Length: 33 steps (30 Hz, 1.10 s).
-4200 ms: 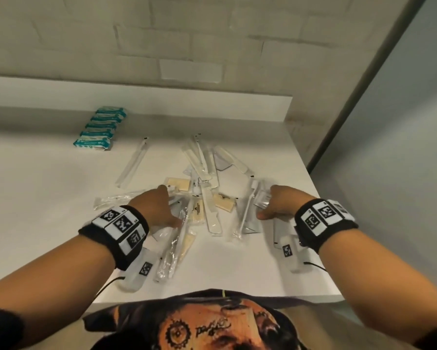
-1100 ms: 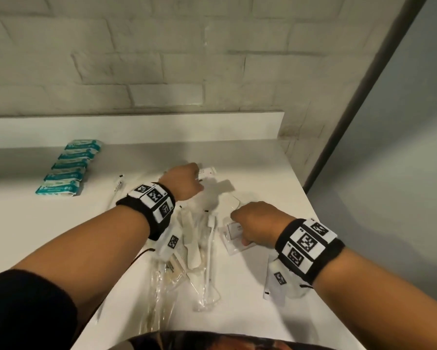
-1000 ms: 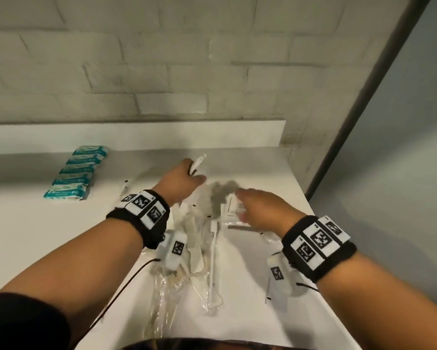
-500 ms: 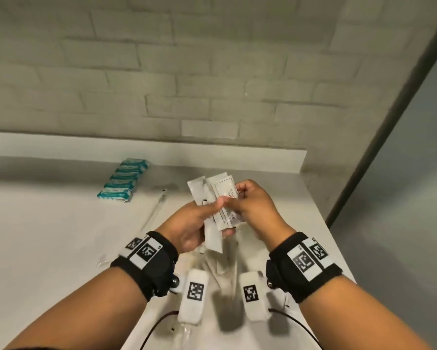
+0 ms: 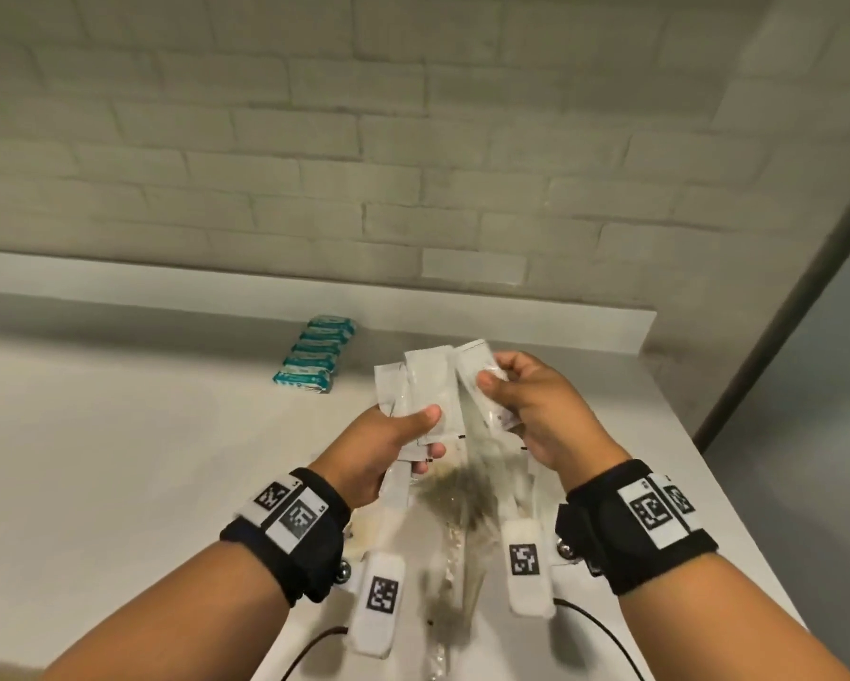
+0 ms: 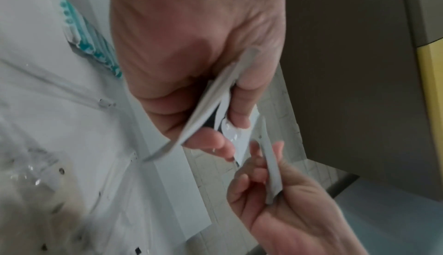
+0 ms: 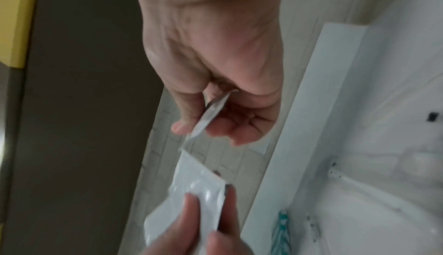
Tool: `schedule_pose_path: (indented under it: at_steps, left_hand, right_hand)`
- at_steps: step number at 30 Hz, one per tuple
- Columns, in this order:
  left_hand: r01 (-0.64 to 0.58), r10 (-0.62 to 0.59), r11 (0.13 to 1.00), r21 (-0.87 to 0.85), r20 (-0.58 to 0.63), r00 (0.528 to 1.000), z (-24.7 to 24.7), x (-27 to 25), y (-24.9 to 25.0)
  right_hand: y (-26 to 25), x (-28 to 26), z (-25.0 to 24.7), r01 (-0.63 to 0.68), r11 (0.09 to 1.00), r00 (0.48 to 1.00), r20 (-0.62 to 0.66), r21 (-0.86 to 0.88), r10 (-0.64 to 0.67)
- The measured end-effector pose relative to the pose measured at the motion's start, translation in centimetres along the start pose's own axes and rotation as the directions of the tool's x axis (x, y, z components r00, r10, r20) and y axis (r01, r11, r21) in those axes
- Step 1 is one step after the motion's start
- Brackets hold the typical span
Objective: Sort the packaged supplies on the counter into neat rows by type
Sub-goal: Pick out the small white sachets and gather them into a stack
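Observation:
Both hands are raised above the white counter (image 5: 118, 459). My left hand (image 5: 415, 435) grips a small fan of flat white sachets (image 5: 425, 393) between thumb and fingers. My right hand (image 5: 504, 393) pinches a single white sachet (image 5: 479, 385) just right of the fan. In the left wrist view the left hand (image 6: 215, 126) holds the sachets (image 6: 206, 103) edge-on, and the right hand's sachet (image 6: 271, 164) stands apart below. The right wrist view shows the right hand (image 7: 203, 124) holding its sachet (image 7: 210, 111) above the left hand's fan (image 7: 196, 189).
A neat row of teal packets (image 5: 314, 356) lies at the back of the counter near the upstand. A blurred pile of clear-wrapped supplies (image 5: 454, 503) sits on the counter under the hands. The counter's right edge (image 5: 737, 523) is close by, beside a grey wall.
Both hands rose from the pile on the counter with white sachets and came together. Since half a second ago the right hand has drawn one sachet slightly away from the left hand's fan.

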<state>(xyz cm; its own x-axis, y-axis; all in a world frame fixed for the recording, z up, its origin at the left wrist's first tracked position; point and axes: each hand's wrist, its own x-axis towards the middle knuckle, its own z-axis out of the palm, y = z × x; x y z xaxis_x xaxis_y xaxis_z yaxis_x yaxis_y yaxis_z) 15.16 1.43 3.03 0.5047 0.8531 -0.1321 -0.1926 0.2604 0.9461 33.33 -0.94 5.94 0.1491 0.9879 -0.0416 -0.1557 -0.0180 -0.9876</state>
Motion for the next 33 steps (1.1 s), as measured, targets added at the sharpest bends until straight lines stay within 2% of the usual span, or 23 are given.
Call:
schedule_pose_path:
  at_steps: [2, 3, 5, 6, 7, 8, 9, 10, 11, 12, 14, 15, 17, 21, 27, 31, 33]
  left_hand:
    - [0.01, -0.012, 0.998, 0.06, 0.035, 0.999, -0.4, -0.3, 0.5]
    - [0.021, -0.024, 0.997, 0.073, 0.042, 0.999, -0.7, -0.4, 0.8]
    - [0.056, -0.058, 0.996, 0.068, 0.021, 0.998, -1.5, -0.3, 1.6]
    - [0.076, -0.076, 0.997, 0.031, 0.001, 0.997, -2.0, -0.2, 2.0]
    - [0.091, -0.091, 0.995, -0.035, -0.011, 0.996, -2.5, -0.2, 2.4]
    - [0.094, -0.096, 0.99, -0.105, -0.016, 0.995, -3.1, -0.2, 2.9]
    - [0.09, -0.093, 0.984, -0.156, -0.013, 0.996, -3.5, -0.2, 3.1]
    - [0.071, -0.074, 0.983, -0.171, -0.012, 0.997, -3.9, -0.1, 3.4]
    - [0.046, -0.05, 0.984, -0.17, -0.02, 0.999, -4.1, 0.0, 3.5]
    - [0.016, -0.025, 0.986, -0.164, -0.048, 0.999, -4.4, 0.1, 3.5]
    - [-0.035, 0.013, 0.986, -0.163, -0.134, 0.991, -4.9, 0.4, 3.4]
    - [-0.055, 0.027, 0.985, -0.165, -0.17, 0.985, -5.2, 0.6, 3.4]
    - [-0.085, 0.052, 0.986, -0.147, -0.212, 0.976, -5.7, 0.8, 3.3]
    - [-0.118, 0.092, 0.988, -0.098, -0.241, 0.966, -5.9, 1.3, 3.1]
    - [-0.097, 0.076, 0.983, -0.155, -0.138, 0.988, -4.4, 1.7, 3.2]
    - [-0.115, 0.106, 0.985, -0.13, -0.074, 0.992, -4.2, 1.7, 3.2]
    - [-0.128, 0.121, 0.987, -0.093, -0.081, 0.989, -4.3, 1.9, 3.1]
  right_hand:
    - [-0.3, -0.4, 1.9, -0.005, 0.999, 0.992, 0.126, -0.041, 0.011]
    - [-0.5, -0.4, 2.7, 0.031, 0.995, 0.991, 0.129, -0.091, -0.019]
    - [-1.1, 0.0, 3.6, 0.175, 0.96, 0.984, 0.059, -0.22, -0.166]
    - [-1.4, 0.2, 3.6, 0.27, 0.913, 0.962, 0.054, -0.307, -0.266]
    - [-1.7, 0.5, 3.5, 0.363, 0.829, 0.93, 0.107, -0.425, -0.353]
    - [-1.8, 0.6, 3.6, 0.448, 0.698, 0.891, 0.214, -0.559, -0.401]
    - [-1.6, 0.6, 3.6, 0.519, 0.525, 0.849, 0.337, -0.674, -0.406]
    - [-1.3, 0.4, 3.9, 0.561, 0.391, 0.822, 0.433, -0.73, -0.37]
    - [-0.9, 0.3, 4.0, 0.559, 0.354, 0.825, 0.463, -0.75, -0.324]
    - [-0.6, 0.2, 4.1, 0.522, 0.417, 0.852, 0.429, -0.744, -0.3]
    - [-0.4, 0.2, 3.9, 0.359, 0.644, 0.933, 0.242, -0.676, -0.266]
    - [-0.4, 0.3, 3.8, 0.275, 0.72, 0.96, 0.148, -0.637, -0.236]
    - [-0.2, 0.6, 3.5, 0.168, 0.78, 0.982, 0.036, -0.603, -0.184]
    - [0.2, 0.9, 5.6, 0.078, 0.914, 0.99, -0.074, -0.399, -0.117]
    - [1.9, 1.9, 9.5, 0.101, 0.939, 0.983, -0.111, -0.329, -0.145]
    - [1.4, 1.9, 9.1, 0.088, 0.98, 0.989, -0.101, -0.181, -0.108]
    - [0.8, 1.9, 8.2, 0.131, 0.98, 0.976, -0.154, -0.151, -0.154]
